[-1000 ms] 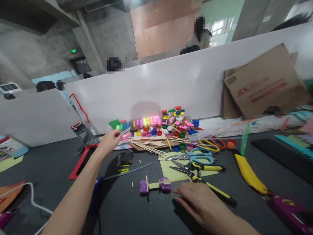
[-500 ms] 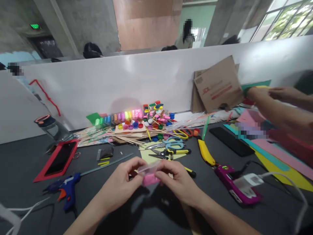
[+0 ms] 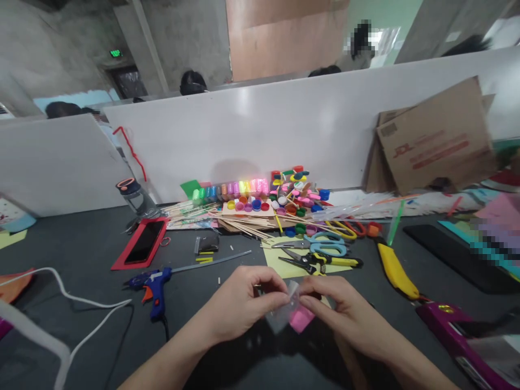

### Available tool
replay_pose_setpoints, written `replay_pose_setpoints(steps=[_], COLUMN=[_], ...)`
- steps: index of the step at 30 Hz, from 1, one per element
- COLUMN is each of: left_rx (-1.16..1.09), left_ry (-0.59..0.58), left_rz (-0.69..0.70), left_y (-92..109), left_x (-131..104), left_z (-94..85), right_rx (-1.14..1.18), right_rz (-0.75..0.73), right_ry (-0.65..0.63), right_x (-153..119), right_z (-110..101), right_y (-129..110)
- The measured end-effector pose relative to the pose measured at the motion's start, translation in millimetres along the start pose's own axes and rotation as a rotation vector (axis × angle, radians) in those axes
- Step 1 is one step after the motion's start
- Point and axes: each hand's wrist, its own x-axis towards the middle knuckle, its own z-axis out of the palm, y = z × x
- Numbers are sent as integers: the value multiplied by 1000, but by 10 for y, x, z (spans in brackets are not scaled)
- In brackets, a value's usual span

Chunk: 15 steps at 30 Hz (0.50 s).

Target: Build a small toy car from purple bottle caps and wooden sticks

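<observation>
A small clear plastic bag point(image 3: 281, 318) with a pink lump point(image 3: 301, 318) at its right side hangs between my two hands, above the dark table. My left hand point(image 3: 247, 303) pinches the bag's top edge between thumb and fingers. On the other side, my right hand point(image 3: 345, 311) has its thumb and fingers closed on the bag just above the pink lump. Whether the lump is wholly inside the bag is hard to tell. Behind the hands, blue-handled scissors point(image 3: 328, 244) and black-and-yellow pliers point(image 3: 317, 260) lie on a pale yellow sheet point(image 3: 273, 260).
A blue glue gun point(image 3: 157, 292), a phone point(image 3: 145, 242) on red card and a bottle point(image 3: 138, 199) are at left. Sticks, clay and paint pots point(image 3: 255, 205) line the white partition point(image 3: 284, 130). A yellow knife point(image 3: 397, 270) and purple device point(image 3: 450, 330) lie right.
The view has turned left, so the table items appear farther right. The pink lump now hangs tilted toward my right hand, with more clear bag showing. The other person's arms at right have left view.
</observation>
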Motion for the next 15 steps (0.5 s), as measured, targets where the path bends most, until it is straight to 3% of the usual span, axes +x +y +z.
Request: replay_pose_setpoints(steps=[3,8,11,15], left_rx=[-74,-253,-357,-421], left_ry=[-3,6,-23,-40], left_rz=[-19,-48,-62,-68], left_y=[-34,-126,-183,-229], left_x=[36,85,104,115], left_z=[15,184,312,391], right_rx=[-6,-134,-54,191], right_rz=[-18,-230,-283,-64], right_ry=[40,461,350,249], right_x=[8,-48,-87,-85], right_z=[16,58,98,166], right_y=[48,68,-15,-98])
